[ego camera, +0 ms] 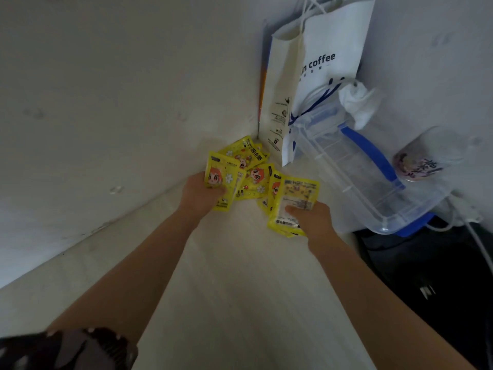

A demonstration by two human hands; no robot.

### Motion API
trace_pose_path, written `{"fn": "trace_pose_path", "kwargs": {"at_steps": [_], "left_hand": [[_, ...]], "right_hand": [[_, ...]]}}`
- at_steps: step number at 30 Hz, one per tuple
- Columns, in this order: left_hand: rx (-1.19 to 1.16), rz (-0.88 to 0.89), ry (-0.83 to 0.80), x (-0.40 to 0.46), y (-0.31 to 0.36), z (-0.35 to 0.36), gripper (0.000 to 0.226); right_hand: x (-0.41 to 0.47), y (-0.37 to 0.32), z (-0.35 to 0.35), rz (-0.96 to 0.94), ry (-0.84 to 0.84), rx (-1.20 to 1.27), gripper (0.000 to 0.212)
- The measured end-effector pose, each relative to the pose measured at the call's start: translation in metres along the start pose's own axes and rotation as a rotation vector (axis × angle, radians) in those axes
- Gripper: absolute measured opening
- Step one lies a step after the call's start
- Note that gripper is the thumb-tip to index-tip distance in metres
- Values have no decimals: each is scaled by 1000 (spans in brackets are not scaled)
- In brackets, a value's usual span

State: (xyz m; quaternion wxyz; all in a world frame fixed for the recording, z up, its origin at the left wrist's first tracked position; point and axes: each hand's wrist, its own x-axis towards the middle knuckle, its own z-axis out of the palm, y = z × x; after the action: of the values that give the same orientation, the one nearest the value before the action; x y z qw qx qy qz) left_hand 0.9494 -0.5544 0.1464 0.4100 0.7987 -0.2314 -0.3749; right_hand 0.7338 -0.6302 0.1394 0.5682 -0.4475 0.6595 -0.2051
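Observation:
Several yellow snack packets with a cartoon face lie fanned out in the far corner of a pale surface. My left hand grips one packet with the thumb over its front. My right hand pinches another packet, its printed back facing up, with the thumb on top. More packets sit under and between the two held ones.
A white paper coffee bag stands in the corner against the wall. To its right a clear plastic box with blue clips tilts, with crumpled white tissue above and a printed cup beside. A black bag lies at right.

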Motion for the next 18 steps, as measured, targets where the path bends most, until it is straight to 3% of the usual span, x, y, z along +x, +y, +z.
{"fn": "trace_pose_path", "kwargs": {"at_steps": [6,11,16,18], "left_hand": [[286,234,58,50,41,17,29],[604,316,12,71,40,35,27],[782,361,-82,76,24,44,41],[789,322,-136,74,19,46,40]], "right_hand": [[14,-3,13,-62,98,-144,21],[22,3,21,-119,121,-284,20],[35,17,30,-121,113,-406,43],[37,17,30,-81,118,-422,43]]}}
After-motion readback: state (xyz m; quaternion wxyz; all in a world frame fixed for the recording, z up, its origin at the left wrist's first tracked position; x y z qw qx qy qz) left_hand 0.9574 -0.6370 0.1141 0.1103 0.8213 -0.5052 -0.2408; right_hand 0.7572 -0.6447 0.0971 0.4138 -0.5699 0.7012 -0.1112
